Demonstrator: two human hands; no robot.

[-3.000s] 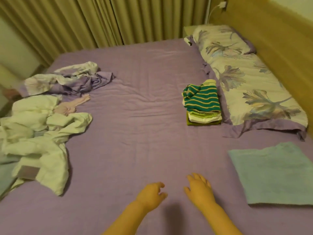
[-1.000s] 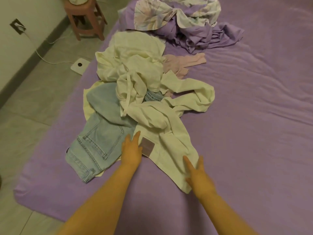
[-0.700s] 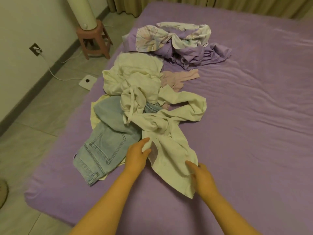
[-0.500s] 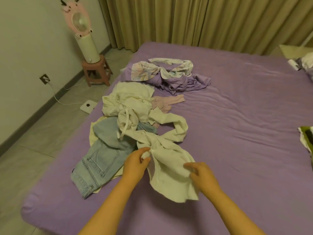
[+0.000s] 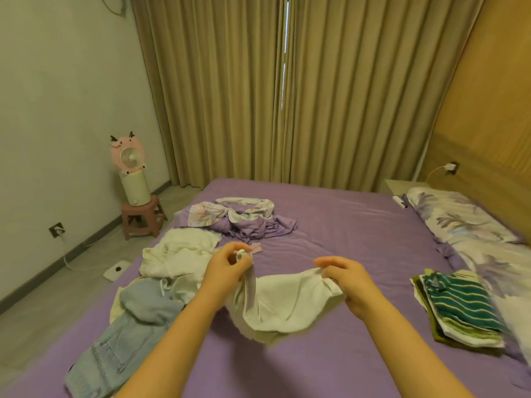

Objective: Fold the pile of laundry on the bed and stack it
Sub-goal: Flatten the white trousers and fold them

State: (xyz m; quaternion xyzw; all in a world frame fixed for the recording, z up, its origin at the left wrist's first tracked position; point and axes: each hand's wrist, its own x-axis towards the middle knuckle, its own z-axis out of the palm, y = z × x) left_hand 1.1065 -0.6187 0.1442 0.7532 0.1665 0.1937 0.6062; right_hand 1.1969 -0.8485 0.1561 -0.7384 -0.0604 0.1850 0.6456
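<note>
Over on the far left, a pink fan [image 5: 128, 156] sits on a small stool [image 5: 142, 217] on the floor, out of play. Coming in, the unfolded pile [image 5: 178, 255] sprawls along the left side of the bed [image 5: 344, 222]: jeans [image 5: 115, 351] nearest the camera, pale tops behind them, and a heap of purple bedding [image 5: 247, 222] farther back.

Now the action. The left hand [image 5: 227, 271] is up off the bed, fingers curled and pinching one end of a white garment [image 5: 287, 303], with a pale label strip hanging just below the grip. The garment swings out to the right in a sagging arc, and the right hand [image 5: 344, 278] pinches the other end, fingers bunched round the hem. So both hands are closed on the same piece, and its long axis runs left to right between them, roughly level, with the middle drooping toward the bed. Its lower left part looks to trail back toward the pile; whether it is fully free I cannot tell.

That is the hinge of the next move, I would say: the cloth hangs between the hands rather than to either side, neither hand nearer, so spreading it flat on the bare bed beneath looks likely.

Further right, the folded stack [image 5: 459, 305] waits, striped top uppermost, just beside the pillow [image 5: 474, 231], well apart from the right hand.
</note>
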